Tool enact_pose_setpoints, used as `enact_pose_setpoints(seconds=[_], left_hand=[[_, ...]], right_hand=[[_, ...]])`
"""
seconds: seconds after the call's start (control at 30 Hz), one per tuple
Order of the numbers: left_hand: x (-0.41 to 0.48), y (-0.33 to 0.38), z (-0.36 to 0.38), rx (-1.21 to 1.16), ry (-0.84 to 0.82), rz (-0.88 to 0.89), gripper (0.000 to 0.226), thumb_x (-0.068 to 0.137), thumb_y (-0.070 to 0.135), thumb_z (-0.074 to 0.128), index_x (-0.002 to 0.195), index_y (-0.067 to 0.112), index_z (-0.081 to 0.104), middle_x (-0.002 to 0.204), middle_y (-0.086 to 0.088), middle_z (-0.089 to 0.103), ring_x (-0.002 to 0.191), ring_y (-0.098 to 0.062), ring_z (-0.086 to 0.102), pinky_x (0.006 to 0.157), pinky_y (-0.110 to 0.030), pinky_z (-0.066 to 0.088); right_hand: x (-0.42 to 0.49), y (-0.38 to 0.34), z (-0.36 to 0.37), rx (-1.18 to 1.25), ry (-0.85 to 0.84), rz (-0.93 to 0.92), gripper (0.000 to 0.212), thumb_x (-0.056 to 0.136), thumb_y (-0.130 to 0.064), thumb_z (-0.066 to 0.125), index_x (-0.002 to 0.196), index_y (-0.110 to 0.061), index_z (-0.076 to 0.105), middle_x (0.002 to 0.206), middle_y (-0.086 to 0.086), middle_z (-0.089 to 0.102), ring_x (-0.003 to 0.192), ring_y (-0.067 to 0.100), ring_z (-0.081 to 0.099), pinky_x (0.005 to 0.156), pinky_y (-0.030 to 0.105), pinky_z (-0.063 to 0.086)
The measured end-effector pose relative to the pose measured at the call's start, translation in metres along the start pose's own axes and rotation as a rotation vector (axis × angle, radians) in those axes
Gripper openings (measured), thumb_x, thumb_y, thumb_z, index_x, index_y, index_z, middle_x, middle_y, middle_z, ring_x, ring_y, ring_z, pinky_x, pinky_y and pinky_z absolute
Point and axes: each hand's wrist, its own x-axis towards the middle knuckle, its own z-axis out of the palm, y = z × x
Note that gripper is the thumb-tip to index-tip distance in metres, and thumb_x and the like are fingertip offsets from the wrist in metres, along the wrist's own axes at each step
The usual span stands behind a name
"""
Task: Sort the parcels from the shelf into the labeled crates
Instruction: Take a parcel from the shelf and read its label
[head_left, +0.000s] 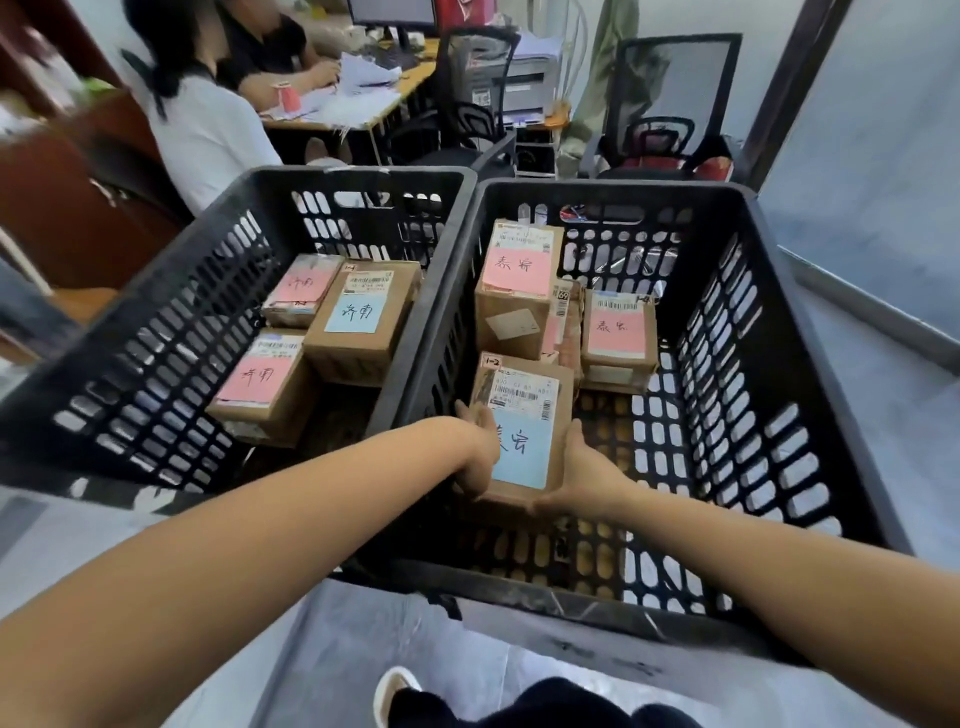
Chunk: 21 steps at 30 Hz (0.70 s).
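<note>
Parcel (524, 431): small cardboard box, blue label, centre frame, low inside right crate (613, 189). Stiff, probably light; taped faces possibly slick. Left hand (480, 457) fingers clamped on left edge; right hand (582, 467) cupping right edge, fingers beneath, hidden. Best hold: opposite sides.

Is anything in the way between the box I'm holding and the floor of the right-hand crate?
Nothing visible. The left hand and right hand hold the blue-label box at the front of the right crate, bare floor beside it; the other boxes sit behind it. The spot directly under it is hidden.
</note>
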Motion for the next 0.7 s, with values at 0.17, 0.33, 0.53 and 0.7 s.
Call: enact_pose_setpoints(seconds=[0.17, 0.33, 0.53, 0.7], left_hand=[[0.003, 0.017, 0.014, -0.033, -0.051, -0.022, 0.094, 0.095, 0.027, 0.049, 0.139, 0.005, -0.031, 0.144, -0.022, -0.038, 0.141, -0.042, 0.000, 0.114, -0.039, 0.022], [0.010, 0.023, 0.025, -0.068, -0.084, -0.021, 0.103, 0.090, 0.037, 0.055, 0.139, 0.013, -0.032, 0.145, -0.019, -0.038, 0.137, -0.037, -0.028, 0.117, -0.047, 0.006], [0.010, 0.025, 0.023, -0.037, -0.118, 0.022, 0.095, 0.093, 0.032, 0.050, 0.141, 0.015, -0.029, 0.148, -0.018, -0.034, 0.141, -0.035, -0.018, 0.118, -0.045, 0.003], [0.012, 0.026, 0.021, -0.012, -0.108, 0.009, 0.087, 0.094, 0.026, 0.045, 0.143, 0.014, -0.026, 0.148, -0.017, -0.033, 0.141, -0.034, -0.019, 0.117, -0.045, 0.003]], right_hand=[[0.002, 0.000, 0.001, -0.069, -0.044, -0.012, 0.116, 0.081, -0.020, 0.072, 0.142, -0.004, -0.026, 0.143, 0.008, 0.043, 0.123, 0.021, 0.049, 0.088, 0.022, 0.043], [0.003, 0.009, -0.001, -0.076, -0.096, -0.016, 0.122, 0.078, -0.018, 0.075, 0.143, -0.016, -0.028, 0.142, 0.007, 0.044, 0.121, 0.021, 0.050, 0.092, 0.024, 0.043], [0.006, 0.012, 0.002, -0.099, -0.077, -0.031, 0.114, 0.082, -0.022, 0.070, 0.144, -0.014, -0.025, 0.143, 0.006, 0.043, 0.122, 0.020, 0.050, 0.092, 0.023, 0.043], [0.012, 0.014, 0.002, -0.153, -0.084, -0.025, 0.114, 0.083, -0.022, 0.069, 0.143, -0.013, -0.028, 0.140, 0.009, 0.047, 0.118, 0.022, 0.053, 0.088, 0.023, 0.044]])
